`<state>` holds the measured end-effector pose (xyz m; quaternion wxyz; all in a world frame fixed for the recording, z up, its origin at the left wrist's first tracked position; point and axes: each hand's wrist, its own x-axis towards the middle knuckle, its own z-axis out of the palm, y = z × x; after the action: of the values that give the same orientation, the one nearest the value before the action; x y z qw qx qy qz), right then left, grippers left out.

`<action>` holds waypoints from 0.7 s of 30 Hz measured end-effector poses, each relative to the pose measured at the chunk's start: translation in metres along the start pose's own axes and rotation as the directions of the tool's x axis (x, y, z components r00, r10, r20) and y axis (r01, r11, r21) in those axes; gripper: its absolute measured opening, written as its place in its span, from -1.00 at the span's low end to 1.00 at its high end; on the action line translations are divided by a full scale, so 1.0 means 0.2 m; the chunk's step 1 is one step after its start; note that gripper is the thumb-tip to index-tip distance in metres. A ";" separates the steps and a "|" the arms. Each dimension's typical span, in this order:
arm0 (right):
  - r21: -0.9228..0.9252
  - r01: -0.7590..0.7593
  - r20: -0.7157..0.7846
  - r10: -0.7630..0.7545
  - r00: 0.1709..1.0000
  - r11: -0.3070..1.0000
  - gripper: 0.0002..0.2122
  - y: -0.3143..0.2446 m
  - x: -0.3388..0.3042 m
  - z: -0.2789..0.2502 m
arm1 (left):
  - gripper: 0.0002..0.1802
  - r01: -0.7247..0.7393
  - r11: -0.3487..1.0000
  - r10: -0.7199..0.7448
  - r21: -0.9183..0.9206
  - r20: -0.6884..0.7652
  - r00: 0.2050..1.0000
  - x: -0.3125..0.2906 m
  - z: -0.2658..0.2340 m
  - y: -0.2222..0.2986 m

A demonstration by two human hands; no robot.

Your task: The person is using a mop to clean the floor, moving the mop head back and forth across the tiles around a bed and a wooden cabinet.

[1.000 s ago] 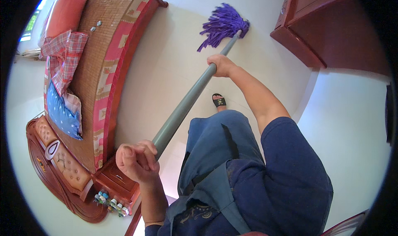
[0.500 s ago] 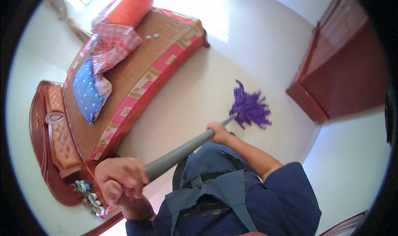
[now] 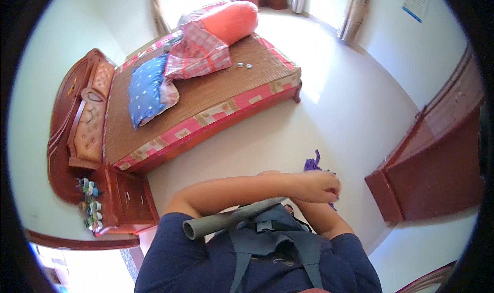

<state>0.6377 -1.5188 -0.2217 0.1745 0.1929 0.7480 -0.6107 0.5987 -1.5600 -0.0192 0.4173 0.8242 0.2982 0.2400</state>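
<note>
A mop's grey handle [image 3: 221, 220] slants across the front of my body, its open tube end near my left upper arm. Beyond my arms the purple mop head [image 3: 312, 164] rests on the floor, partly covered. My left arm crosses over to the right, above the handle. My left hand [image 3: 316, 186], off the mop, is loosely closed over my right forearm, with nothing visible in it. Only the knuckles of my right hand [image 3: 268, 172] show behind my left forearm. That hand is closed around the handle, its grip mostly hidden.
On the left, a bed [image 3: 206, 97] with a woven mat holds a blue pillow [image 3: 147, 89], a plaid cover [image 3: 198, 53] and a red bolster [image 3: 231, 22]. Beside its headboard stands a nightstand [image 3: 131, 197] with several small items. A dark red wooden cabinet [image 3: 432, 169] stands right.
My left hand has let go of the handle's upper end and swung across to the right. The handle's free end has dropped lower. The view has tilted up, showing more of the room.
</note>
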 end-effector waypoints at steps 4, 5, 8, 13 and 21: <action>0.001 0.041 0.011 -0.042 0.999 0.999 -0.64 0.05 0.14 0.10 | -0.73 0.046 0.968 -0.102 0.247 0.220 0.970 0.20 0.12 -0.10; 0.000 0.043 0.003 -0.043 0.999 0.999 -0.64 0.07 0.14 0.12 | -0.73 0.051 0.967 -0.108 0.251 0.217 0.970 0.21 0.13 -0.13; -0.022 0.051 0.032 -0.051 0.998 0.998 -0.64 0.09 0.17 0.18 | -0.71 0.230 0.973 -0.223 0.003 0.252 0.941 0.16 0.26 -0.32; -0.021 0.035 0.037 -0.035 0.999 0.999 -0.65 0.16 0.17 0.24 | -0.71 0.368 0.929 -0.366 0.034 0.232 0.901 0.16 0.15 -0.32; -0.042 -0.002 0.084 0.005 0.996 0.999 -0.66 0.18 0.17 0.31 | -0.63 0.476 0.795 -0.400 -0.376 0.266 0.877 0.05 0.14 -0.44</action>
<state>0.6282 -1.5700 -0.2819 0.2108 0.1647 0.7523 -0.6021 0.5976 -1.5268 -0.1049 0.6568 0.6373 0.3835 0.1239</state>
